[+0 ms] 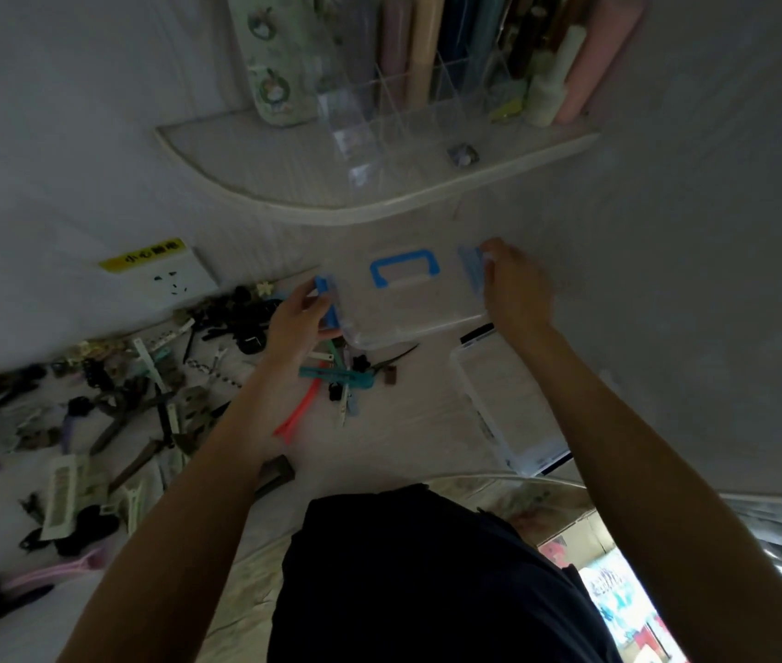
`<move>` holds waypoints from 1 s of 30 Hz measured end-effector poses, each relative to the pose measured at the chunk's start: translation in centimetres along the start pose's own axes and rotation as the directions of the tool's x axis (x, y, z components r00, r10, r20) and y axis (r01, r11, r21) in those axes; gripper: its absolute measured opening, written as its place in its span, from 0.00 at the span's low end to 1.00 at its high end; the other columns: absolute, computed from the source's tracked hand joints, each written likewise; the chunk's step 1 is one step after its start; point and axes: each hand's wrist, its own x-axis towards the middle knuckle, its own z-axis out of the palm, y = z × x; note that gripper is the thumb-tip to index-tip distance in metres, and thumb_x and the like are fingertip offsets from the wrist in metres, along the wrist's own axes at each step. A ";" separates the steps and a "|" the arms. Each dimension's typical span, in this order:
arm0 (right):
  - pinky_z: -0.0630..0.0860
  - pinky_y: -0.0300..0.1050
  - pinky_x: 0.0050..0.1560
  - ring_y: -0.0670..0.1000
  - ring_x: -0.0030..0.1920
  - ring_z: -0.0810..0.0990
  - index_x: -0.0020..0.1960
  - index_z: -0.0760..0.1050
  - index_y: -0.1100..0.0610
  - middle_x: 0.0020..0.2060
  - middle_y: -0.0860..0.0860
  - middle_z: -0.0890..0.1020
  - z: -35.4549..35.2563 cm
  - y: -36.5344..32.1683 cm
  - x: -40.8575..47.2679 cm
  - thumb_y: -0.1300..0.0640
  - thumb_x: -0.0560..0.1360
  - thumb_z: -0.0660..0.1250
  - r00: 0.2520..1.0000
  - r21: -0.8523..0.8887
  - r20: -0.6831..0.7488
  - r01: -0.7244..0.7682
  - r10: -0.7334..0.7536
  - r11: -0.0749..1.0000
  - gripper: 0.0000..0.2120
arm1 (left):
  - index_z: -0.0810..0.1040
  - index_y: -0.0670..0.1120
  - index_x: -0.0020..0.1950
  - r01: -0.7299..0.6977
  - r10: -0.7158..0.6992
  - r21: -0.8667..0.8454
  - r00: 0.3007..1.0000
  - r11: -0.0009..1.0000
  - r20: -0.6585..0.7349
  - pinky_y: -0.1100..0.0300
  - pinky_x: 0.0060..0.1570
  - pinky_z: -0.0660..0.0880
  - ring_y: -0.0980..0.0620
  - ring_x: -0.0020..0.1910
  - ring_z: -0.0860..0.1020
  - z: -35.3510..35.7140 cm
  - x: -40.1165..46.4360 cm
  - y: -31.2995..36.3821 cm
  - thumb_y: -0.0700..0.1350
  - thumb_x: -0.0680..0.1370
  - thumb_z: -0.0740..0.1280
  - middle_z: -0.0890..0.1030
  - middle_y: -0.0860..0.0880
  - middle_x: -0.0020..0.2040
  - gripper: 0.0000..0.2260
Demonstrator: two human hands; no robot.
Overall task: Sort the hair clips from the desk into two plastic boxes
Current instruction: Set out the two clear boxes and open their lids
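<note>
A clear plastic box point(408, 308) with a blue handle and blue side latches is held just above the desk between both hands. My left hand point(300, 318) grips its left latch. My right hand point(515, 284) grips its right latch. A second clear plastic box point(503, 404) lies on the desk to the right, below the first. A small group of hair clips point(331, 380) in teal, red and black lies under and in front of the held box. A large pile of hair clips point(106, 399) spreads over the left of the desk.
A curved wall shelf point(379, 203) hangs above the desk with a clear organiser point(408, 107) and rolls on it. A wall socket point(171, 279) with a yellow label sits at the left. The desk's front edge runs by my dark shirt point(427, 576).
</note>
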 end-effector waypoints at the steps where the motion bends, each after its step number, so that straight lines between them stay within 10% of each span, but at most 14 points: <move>1: 0.73 0.50 0.48 0.61 0.50 0.77 0.58 0.74 0.62 0.50 0.62 0.80 -0.3 -0.8 -0.5 0.63 0.77 0.59 0.988 0.032 -0.047 0.149 -0.148 0.988 0.12 | 0.67 0.42 0.69 0.007 -0.007 -0.020 1.000 1.000 0.000 0.52 0.51 0.75 0.45 0.53 0.77 0.0 -0.1 0.0 0.39 0.80 0.59 0.76 0.44 0.54 0.16; 5: 0.72 0.50 0.50 0.59 0.50 0.77 0.56 0.77 0.55 0.49 0.56 0.80 1.1 -2.6 -3.3 0.54 0.68 0.70 0.794 -0.025 0.190 0.592 -0.577 0.806 0.17 | 0.67 0.40 0.68 0.008 -0.008 -0.040 1.000 0.999 -0.006 0.51 0.51 0.75 0.42 0.55 0.77 0.3 -0.4 -0.2 0.39 0.80 0.59 0.76 0.41 0.55 0.16; 12: 0.72 0.49 0.47 0.59 0.46 0.79 0.53 0.79 0.55 0.47 0.56 0.82 1.3 -2.8 -3.7 0.59 0.67 0.70 0.850 0.040 0.075 0.519 -0.521 0.854 0.14 | 0.67 0.38 0.67 0.023 -0.023 -0.093 1.000 0.995 0.004 0.52 0.54 0.75 0.43 0.52 0.78 0.7 -0.9 -0.6 0.39 0.81 0.57 0.76 0.39 0.56 0.15; 17: 0.64 0.49 0.64 0.47 0.55 0.76 0.54 0.80 0.57 0.54 0.55 0.82 -0.3 -1.2 -3.5 0.57 0.70 0.69 0.899 0.292 0.025 0.411 -0.437 0.863 0.13 | 0.71 0.37 0.64 0.004 -0.004 -0.123 1.000 0.992 0.000 0.64 0.38 0.80 0.52 0.44 0.79 1.5 -1.1 -0.6 0.38 0.79 0.60 0.79 0.44 0.49 0.14; 21: 0.62 0.51 0.71 0.42 0.57 0.74 0.55 0.79 0.57 0.54 0.47 0.79 -1.4 0.0 -3.9 0.62 0.71 0.70 0.965 0.501 -0.042 0.246 -0.260 0.830 0.12 | 0.67 0.38 0.68 -0.076 0.074 -0.094 0.997 0.993 -0.016 0.50 0.51 0.76 0.44 0.53 0.76 2.2 -1.3 0.3 0.36 0.80 0.59 0.76 0.42 0.55 0.16; 25: 0.65 0.29 0.59 0.49 0.53 0.74 0.54 0.79 0.57 0.50 0.46 0.79 -3.4 1.4 -3.7 0.61 0.71 0.70 0.964 0.370 -0.233 0.210 -0.129 0.905 0.12 | 0.68 0.39 0.67 -0.109 0.099 -0.106 0.991 0.988 -0.087 0.47 0.56 0.75 0.43 0.54 0.77 1.5 -0.9 0.4 0.36 0.79 0.60 0.75 0.41 0.56 0.16; 30: 0.75 0.42 0.46 0.53 0.45 0.80 0.55 0.76 0.62 0.48 0.57 0.82 -3.3 2.0 -3.5 0.62 0.74 0.67 0.972 0.357 -0.190 -0.062 0.138 0.932 0.11 | 0.68 0.40 0.68 -0.118 0.116 -0.026 0.991 0.993 -0.073 0.48 0.57 0.75 0.42 0.57 0.77 1.5 -0.5 0.5 0.37 0.80 0.59 0.77 0.41 0.58 0.16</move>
